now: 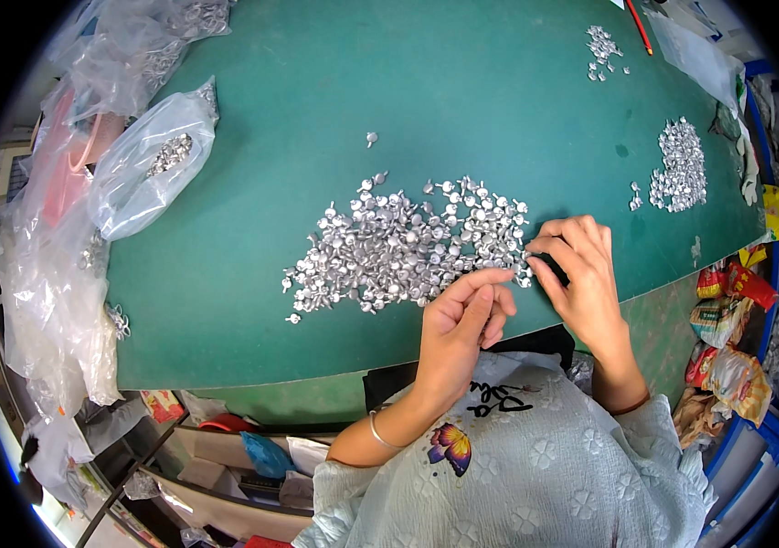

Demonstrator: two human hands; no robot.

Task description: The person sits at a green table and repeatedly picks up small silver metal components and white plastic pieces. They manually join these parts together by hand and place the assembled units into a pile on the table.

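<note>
A wide heap of small silver metal pieces, each with a round head and a short stem, is spread over the green table. At the heap's right edge, my right hand has thumb and index fingertip drawn close together by the outermost pieces. Whatever lies between those fingertips is too small to make out. My left hand is at the heap's near edge, its index finger pointing right toward the other hand. Its thumb presses against the curled fingers, which hide anything inside. One loose piece lies beyond the heap.
Two smaller groups of metal pieces lie at right, a near one and a far one. A red pencil is at the far edge. Clear plastic bags line the left side. An open drawer sits below the table's front edge.
</note>
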